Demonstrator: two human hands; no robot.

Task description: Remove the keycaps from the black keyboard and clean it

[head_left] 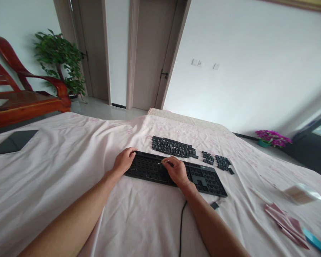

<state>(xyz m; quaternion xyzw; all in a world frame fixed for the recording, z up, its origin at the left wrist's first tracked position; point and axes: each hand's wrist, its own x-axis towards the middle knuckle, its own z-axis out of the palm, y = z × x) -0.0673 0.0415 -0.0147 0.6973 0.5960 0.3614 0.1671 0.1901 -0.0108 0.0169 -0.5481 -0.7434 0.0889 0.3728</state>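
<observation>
The right hand (178,170) and forearm cover part of the black keyboard (152,169), hiding the stretch right of its middle. The fingers' undersides on the left hand (124,160) are out of sight. A dark cable (182,225) emerges beside the right forearm and runs off the bottom edge; where it starts is hidden. The clear container (302,193) is blurred, its contents hard to make out, and a blue object (316,242) is cut off at the right.

The keyboard lies flat on the pink floral cloth (131,214), its long axis slanting from far left to near right, number pad at the right end, space-bar side toward the person. The left hand grips its far left corner; the right pinches a thin white swab (162,162), slanting leftward over the bared key positions. Loose keycaps (173,147) lie just beyond.
</observation>
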